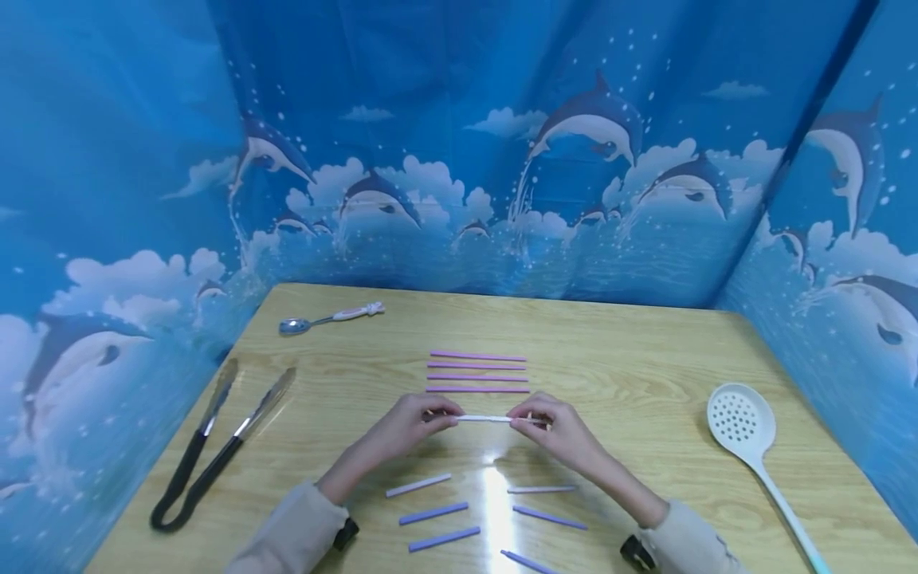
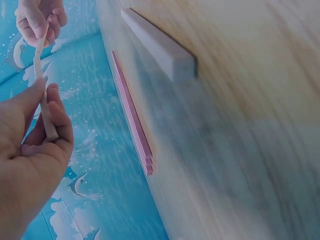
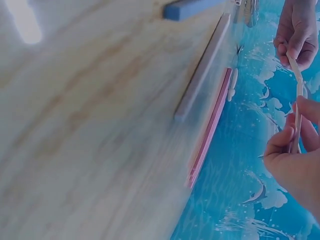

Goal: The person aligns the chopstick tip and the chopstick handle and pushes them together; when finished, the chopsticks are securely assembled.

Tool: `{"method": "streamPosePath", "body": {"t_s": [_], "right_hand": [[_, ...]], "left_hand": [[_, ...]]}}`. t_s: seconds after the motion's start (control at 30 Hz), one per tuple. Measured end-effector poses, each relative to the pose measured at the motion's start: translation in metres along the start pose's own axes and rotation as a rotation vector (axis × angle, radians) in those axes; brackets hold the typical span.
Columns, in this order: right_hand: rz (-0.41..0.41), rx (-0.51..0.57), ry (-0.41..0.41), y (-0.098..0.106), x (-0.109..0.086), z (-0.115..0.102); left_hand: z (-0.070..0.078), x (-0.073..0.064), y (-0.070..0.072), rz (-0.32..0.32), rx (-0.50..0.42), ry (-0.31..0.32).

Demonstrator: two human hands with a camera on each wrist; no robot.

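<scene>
Between both hands a thin pale stick (image 1: 484,418) stretches sideways above the table. My left hand (image 1: 416,422) pinches its left end with thumb and fingers; my right hand (image 1: 555,426) pinches the right end. In the left wrist view the pale stick (image 2: 38,65) has a slight kink between the hands. Beyond them, several pink-purple sticks (image 1: 476,378) lie in parallel rows. Nearer, on the left, lie a pale lilac stick (image 1: 419,485) and two blue-violet sticks (image 1: 433,513). On the right are another pale lilac stick (image 1: 541,489) and two blue-violet sticks (image 1: 549,518).
Black-handled tongs (image 1: 208,454) lie spread at the table's left. A spoon (image 1: 330,318) with a pale handle rests at the back left. The white slotted skimmer (image 1: 742,418) lies at the right. Dolphin-printed curtains (image 1: 445,159) border the wooden table (image 1: 631,359).
</scene>
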State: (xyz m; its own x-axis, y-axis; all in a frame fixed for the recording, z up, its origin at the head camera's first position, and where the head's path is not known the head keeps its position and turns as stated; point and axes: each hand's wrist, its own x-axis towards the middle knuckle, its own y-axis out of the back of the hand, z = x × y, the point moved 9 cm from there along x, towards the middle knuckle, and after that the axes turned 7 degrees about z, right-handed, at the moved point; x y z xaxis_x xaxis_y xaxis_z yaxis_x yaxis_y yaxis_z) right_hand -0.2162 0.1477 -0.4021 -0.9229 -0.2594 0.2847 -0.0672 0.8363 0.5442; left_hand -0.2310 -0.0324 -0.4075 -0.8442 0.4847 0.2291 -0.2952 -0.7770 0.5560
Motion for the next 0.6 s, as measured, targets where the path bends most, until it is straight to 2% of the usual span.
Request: {"method": "streamPosePath", "body": {"t_s": [0.17, 0.6], "right_hand": [[-0.009, -0.016, 0.021, -0.001, 0.001, -0.004], [0.037, -0.022, 0.115, 0.003, 0.001, -0.02]], "left_hand": [[0.0, 0.0, -0.003, -0.019, -0.019, 0.01], [0.007, -0.005, 0.001, 0.002, 0.029, -0.02]]}}
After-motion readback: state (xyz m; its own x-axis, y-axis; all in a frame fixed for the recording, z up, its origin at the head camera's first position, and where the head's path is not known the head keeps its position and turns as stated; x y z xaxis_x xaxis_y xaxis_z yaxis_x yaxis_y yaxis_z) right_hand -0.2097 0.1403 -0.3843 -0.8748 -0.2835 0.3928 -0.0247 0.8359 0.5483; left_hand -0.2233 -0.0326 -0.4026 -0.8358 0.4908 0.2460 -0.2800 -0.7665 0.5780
